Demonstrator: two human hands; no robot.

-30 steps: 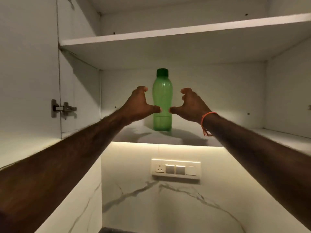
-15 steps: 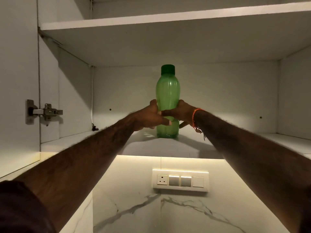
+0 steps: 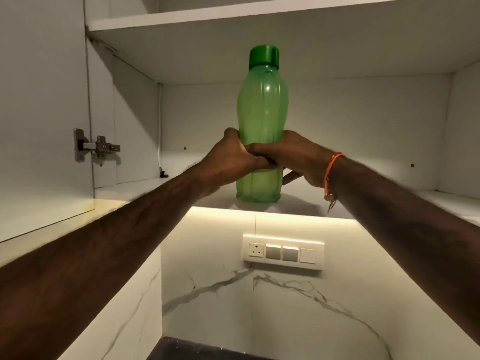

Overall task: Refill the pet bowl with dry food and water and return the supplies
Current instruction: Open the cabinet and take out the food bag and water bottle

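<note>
A translucent green water bottle [image 3: 261,105] with a darker green screw cap stands upright at the front of the lower shelf [image 3: 376,203] of an open white wall cabinet. Both my hands wrap its lower half. My left hand [image 3: 228,157] grips it from the left and my right hand [image 3: 298,157] grips it from the right, the fingers overlapping in front of the bottle. An orange thread is tied round my right wrist. No pet bowl or dry food shows in this view.
The cabinet's upper shelf [image 3: 233,19] hangs just above the bottle cap. An open cabinet door with a metal hinge [image 3: 97,148] stands at the left. Below the lit shelf edge are a white switch and socket panel [image 3: 283,252] on marbled wall and a dark countertop [image 3: 197,350].
My two hands, spread on either side of the bottle a second ago, have closed round its lower half. The bottle now appears closer and larger in view.
</note>
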